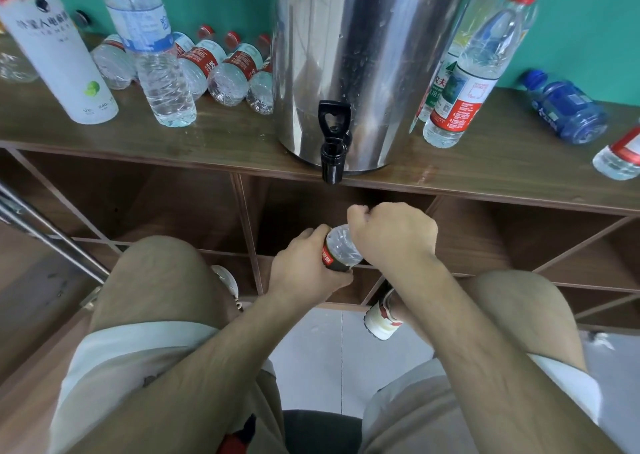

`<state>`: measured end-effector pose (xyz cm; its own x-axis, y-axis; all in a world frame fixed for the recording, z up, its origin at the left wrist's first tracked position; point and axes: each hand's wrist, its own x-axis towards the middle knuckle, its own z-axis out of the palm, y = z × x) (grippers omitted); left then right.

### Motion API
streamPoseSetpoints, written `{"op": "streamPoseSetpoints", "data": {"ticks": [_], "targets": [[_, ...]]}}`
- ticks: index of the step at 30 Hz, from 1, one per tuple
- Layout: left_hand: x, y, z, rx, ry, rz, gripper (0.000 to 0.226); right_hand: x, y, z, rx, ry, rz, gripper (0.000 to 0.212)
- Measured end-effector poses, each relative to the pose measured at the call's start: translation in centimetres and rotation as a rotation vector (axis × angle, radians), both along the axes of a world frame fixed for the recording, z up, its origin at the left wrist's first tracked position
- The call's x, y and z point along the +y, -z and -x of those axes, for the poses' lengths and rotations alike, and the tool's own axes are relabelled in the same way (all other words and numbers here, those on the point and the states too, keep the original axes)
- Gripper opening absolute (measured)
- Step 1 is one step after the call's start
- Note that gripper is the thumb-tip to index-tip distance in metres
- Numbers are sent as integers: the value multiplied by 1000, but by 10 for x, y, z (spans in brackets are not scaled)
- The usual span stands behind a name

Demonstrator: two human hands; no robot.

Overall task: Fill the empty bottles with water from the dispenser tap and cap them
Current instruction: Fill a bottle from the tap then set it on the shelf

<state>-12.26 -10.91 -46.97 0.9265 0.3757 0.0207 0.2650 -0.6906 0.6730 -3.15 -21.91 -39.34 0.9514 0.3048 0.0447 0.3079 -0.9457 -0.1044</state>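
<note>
My left hand point(304, 270) grips a clear bottle with a red label point(341, 251) around its body, below the shelf edge. My right hand point(391, 235) curls over the bottle's top, hiding the neck and any cap. Above them the black tap point(333, 141) juts from the steel dispenser point(367, 55) standing on the wooden shelf point(207, 141). No water runs from the tap.
Several red-labelled bottles point(221, 69) lie on their sides at the back left, behind a standing clear bottle point(156, 58) and a white bottle point(52, 44). Right of the dispenser stand tall bottles point(474, 72); a blue bottle point(568, 107) lies farther right. Open cubbies sit under the shelf.
</note>
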Motion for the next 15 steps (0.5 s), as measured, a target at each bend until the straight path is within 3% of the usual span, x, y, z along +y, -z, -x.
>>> {"op": "streamPoseSetpoints", "data": {"ticks": [3, 7, 10, 13, 15], "targets": [[-5, 1, 1, -20, -8, -36, 49, 1, -5, 5, 38, 40, 33, 54], [-11, -5, 7, -28, 25, 83, 50, -11, -20, 23, -74, -4, 50, 62], [-21, -20, 10, -83, 40, 176, 47, -33, -40, 33, -61, -75, -131, 58], [-34, -46, 4, -144, 73, 244, 50, -57, -65, 33, 43, -139, -452, 50], [-46, -71, -3, -191, 117, 283, 61, -70, -85, 30, -19, -155, -556, 45]]}}
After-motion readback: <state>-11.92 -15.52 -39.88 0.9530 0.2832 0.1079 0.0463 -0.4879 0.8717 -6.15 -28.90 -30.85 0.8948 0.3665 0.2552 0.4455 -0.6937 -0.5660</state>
